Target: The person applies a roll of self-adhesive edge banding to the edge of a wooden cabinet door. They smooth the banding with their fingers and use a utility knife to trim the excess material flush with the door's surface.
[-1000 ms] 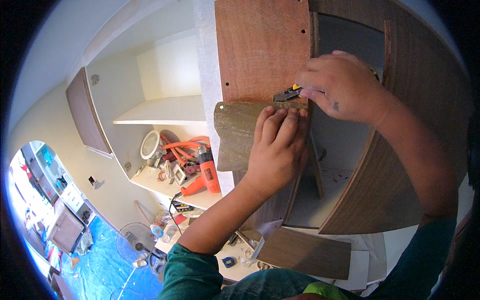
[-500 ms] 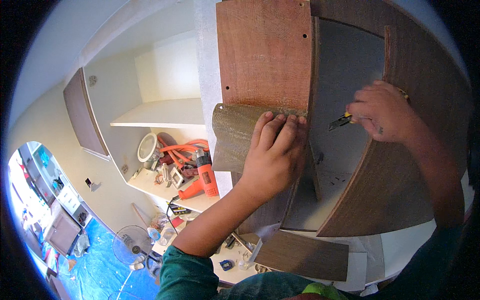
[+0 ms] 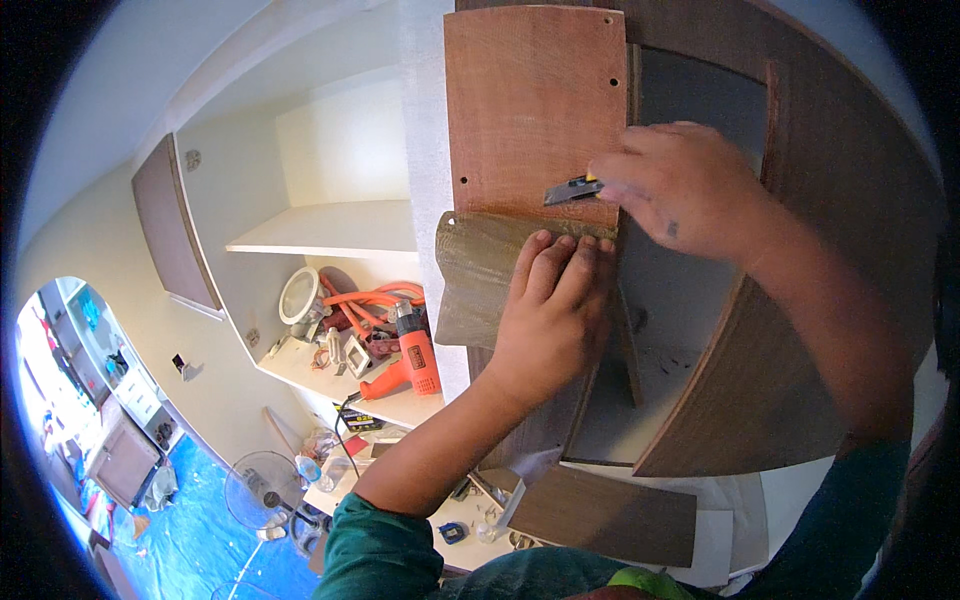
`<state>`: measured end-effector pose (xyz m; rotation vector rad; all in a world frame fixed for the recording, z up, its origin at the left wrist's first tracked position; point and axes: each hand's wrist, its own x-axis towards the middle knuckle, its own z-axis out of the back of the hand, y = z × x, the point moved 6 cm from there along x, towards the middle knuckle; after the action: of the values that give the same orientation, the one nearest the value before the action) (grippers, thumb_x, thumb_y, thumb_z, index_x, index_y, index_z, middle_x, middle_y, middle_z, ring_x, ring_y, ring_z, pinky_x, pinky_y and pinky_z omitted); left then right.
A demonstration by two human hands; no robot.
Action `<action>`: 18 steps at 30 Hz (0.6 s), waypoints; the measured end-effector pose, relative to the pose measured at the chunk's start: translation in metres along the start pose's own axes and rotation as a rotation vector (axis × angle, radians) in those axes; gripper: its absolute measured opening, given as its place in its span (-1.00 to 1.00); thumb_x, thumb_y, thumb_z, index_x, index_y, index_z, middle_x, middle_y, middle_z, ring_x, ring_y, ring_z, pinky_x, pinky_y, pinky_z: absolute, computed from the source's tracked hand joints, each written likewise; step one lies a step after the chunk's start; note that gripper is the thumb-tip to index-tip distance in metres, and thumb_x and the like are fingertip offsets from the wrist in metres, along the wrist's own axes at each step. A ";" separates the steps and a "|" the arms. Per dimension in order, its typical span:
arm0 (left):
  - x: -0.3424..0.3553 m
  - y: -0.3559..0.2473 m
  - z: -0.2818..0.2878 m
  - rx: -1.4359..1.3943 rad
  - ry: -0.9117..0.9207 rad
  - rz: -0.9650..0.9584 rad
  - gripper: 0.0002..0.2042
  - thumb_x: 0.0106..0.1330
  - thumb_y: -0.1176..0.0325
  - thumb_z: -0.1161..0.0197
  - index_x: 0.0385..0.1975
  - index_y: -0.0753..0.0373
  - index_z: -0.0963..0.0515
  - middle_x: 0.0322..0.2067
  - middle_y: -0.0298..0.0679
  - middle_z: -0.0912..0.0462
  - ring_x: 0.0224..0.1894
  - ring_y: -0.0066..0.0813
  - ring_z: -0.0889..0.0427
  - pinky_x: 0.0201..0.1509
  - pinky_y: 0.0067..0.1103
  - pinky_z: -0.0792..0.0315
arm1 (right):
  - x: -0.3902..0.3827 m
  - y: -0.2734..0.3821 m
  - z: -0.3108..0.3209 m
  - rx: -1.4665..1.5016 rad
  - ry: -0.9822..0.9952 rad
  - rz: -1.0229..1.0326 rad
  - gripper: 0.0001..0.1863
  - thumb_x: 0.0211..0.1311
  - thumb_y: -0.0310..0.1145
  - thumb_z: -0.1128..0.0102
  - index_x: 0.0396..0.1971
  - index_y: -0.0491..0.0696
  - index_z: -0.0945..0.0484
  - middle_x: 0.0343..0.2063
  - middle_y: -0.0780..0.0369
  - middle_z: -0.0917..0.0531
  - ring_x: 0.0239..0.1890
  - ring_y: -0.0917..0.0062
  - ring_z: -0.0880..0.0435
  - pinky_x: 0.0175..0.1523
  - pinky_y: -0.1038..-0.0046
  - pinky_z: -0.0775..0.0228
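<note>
A reddish-brown wooden panel (image 3: pixel 535 100) with small dark holes stands upright in front of me. Over its lower part hangs a wavy, olive-brown veneer sheet (image 3: pixel 475 275), folded down from the bare wood. My left hand (image 3: pixel 555 315) holds this sheet against the panel, its fingertips near the fold and its thumb hidden. Closed around a utility knife (image 3: pixel 573 190) with a yellow part, my right hand (image 3: pixel 690 190) is just above the fold. The blade end points left in front of the panel; whether it touches the wood I cannot tell.
Left of the panel, a white cabinet shelf (image 3: pixel 320 228) sits above an orange heat gun (image 3: pixel 413 362) and coiled orange hose (image 3: pixel 375 297). A curved brown panel (image 3: pixel 780 380) borders the opening at right. Below lie a loose brown board (image 3: pixel 605 515) and a blue tape measure (image 3: pixel 452 532).
My right hand has brought the utility knife leftward and up, from before the dark opening to the panel just above the fold. My left hand stays on the sheet.
</note>
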<state>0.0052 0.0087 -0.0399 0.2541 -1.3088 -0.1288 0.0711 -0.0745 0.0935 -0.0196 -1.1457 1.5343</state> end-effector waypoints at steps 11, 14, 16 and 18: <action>-0.004 0.001 0.000 -0.025 0.007 0.013 -0.30 -0.05 0.28 -0.40 0.23 0.28 -0.51 0.19 -0.09 -0.47 0.23 -0.06 -0.43 0.44 -0.06 -0.25 | -0.002 0.005 -0.016 -0.013 0.076 0.053 -0.76 0.22 -0.23 -0.30 -0.14 0.05 -0.65 -0.35 0.20 -0.61 -0.20 0.20 -0.65 -0.10 0.14 -0.43; -0.006 0.003 -0.005 0.017 0.009 0.004 -0.30 -0.05 0.26 -0.41 0.23 0.27 -0.51 0.19 -0.11 -0.48 0.23 -0.08 -0.43 0.45 -0.07 -0.24 | -0.015 -0.004 -0.013 0.004 0.108 0.036 -0.77 0.20 -0.24 -0.32 -0.16 0.04 -0.66 -0.37 0.21 -0.59 -0.23 0.22 -0.63 -0.12 0.15 -0.42; -0.007 0.004 -0.003 0.002 0.008 -0.009 -0.30 -0.04 0.26 -0.40 0.24 0.26 -0.52 0.18 -0.12 -0.49 0.22 -0.09 -0.44 0.45 -0.08 -0.24 | -0.024 -0.008 -0.002 -0.042 0.081 0.063 -0.82 0.20 -0.25 -0.30 -0.23 0.05 -0.63 -0.43 0.20 -0.57 -0.28 0.19 -0.64 -0.15 0.13 -0.44; -0.006 0.003 -0.001 -0.022 0.007 -0.013 -0.31 -0.03 0.26 -0.40 0.23 0.26 -0.52 0.18 -0.12 -0.49 0.22 -0.09 -0.44 0.46 -0.08 -0.23 | -0.037 -0.014 0.010 -0.097 0.088 0.069 -0.83 0.18 -0.26 -0.30 -0.25 0.05 -0.62 -0.46 0.21 -0.55 -0.31 0.19 -0.63 -0.16 0.12 -0.44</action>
<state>0.0044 0.0133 -0.0451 0.2447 -1.2982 -0.1533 0.0877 -0.1108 0.0873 -0.1922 -1.1583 1.5224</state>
